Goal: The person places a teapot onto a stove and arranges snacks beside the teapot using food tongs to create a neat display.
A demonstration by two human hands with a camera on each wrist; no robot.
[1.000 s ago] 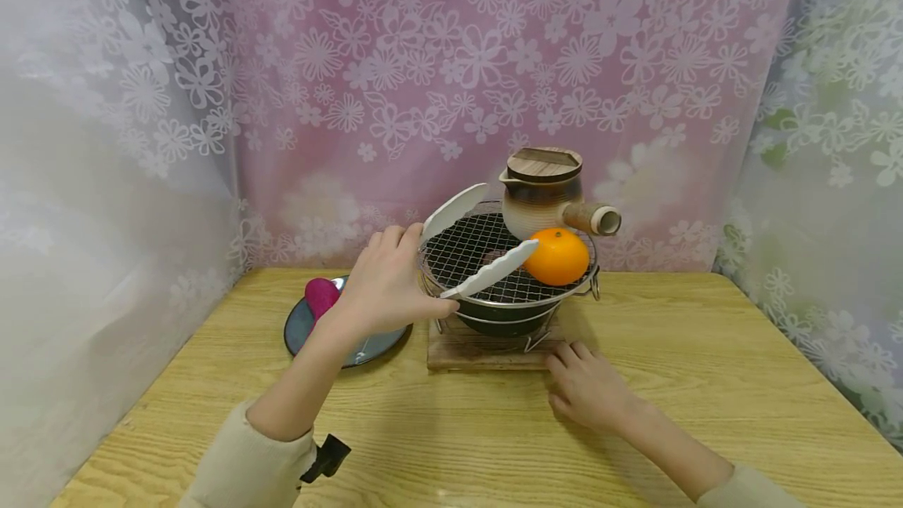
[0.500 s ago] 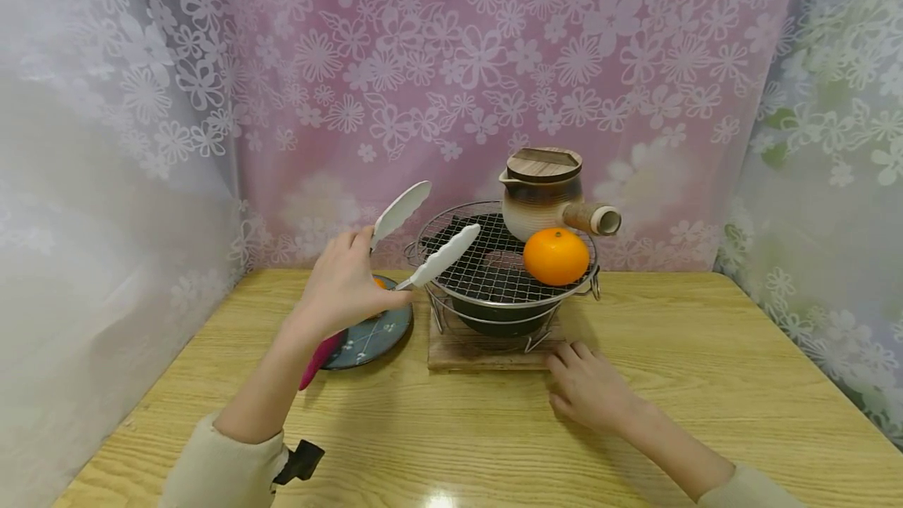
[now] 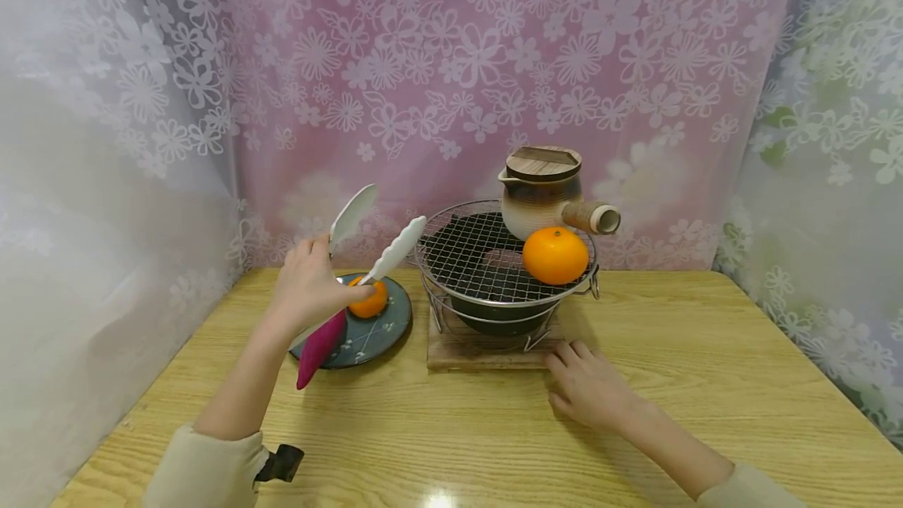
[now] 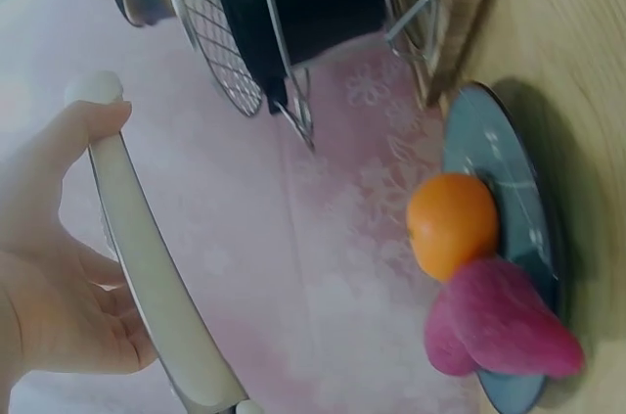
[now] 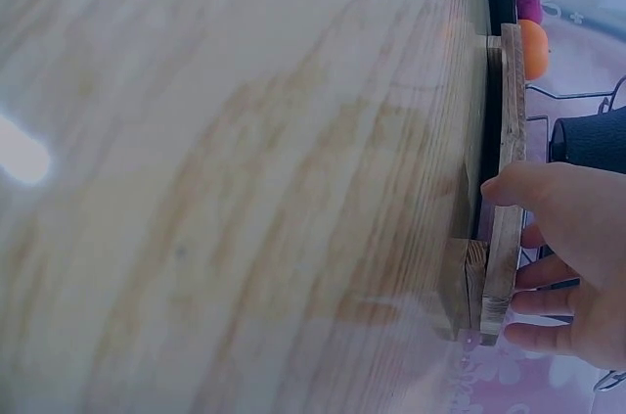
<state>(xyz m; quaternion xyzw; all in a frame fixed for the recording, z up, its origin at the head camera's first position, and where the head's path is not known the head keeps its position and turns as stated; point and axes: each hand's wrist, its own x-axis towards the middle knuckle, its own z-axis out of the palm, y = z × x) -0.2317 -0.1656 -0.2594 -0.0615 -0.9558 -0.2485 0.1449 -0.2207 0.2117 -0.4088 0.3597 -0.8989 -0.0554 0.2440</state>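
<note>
Above the wire rack (image 3: 469, 265), the left side offers passage; teapot (image 3: 536, 208) and orange (image 3: 555, 256) block the right.

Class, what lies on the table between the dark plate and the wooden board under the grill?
Only a narrow strip of bare tabletop separates the plate from the board; the head view shows this.

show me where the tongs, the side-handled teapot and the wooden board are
Tongs (image 3: 397, 248): head view, on the nearer white tip
Side-handled teapot (image 3: 539, 207): head view, on the rounded body
Wooden board (image 3: 480, 361): head view, on the front edge
</note>
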